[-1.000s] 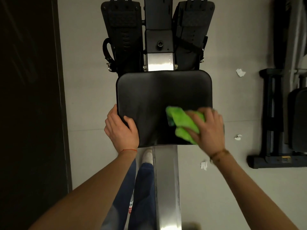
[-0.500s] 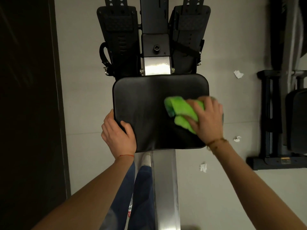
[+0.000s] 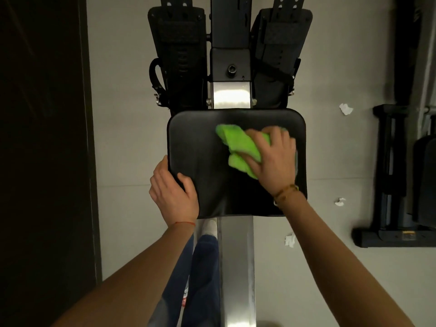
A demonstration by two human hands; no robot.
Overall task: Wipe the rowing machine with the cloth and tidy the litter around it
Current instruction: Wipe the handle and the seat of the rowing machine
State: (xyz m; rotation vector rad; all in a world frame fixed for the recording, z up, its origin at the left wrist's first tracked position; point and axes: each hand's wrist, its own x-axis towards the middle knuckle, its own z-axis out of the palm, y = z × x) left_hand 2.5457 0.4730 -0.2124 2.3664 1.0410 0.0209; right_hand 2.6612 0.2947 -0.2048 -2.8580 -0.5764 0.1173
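We press the green cloth (image 3: 240,143) onto the seat (image 3: 203,142) with our right hand (image 3: 273,159); left hand (image 3: 173,197) grips its corner.

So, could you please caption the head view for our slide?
Right hand wipes the rower seat with a green cloth; left hand steadies it.

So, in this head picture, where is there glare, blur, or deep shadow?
Head view: glare on the steel rail above the seat; slight motion blur on the green cloth under the right hand; the left edge is nearly black; wide-angle bending at the borders.
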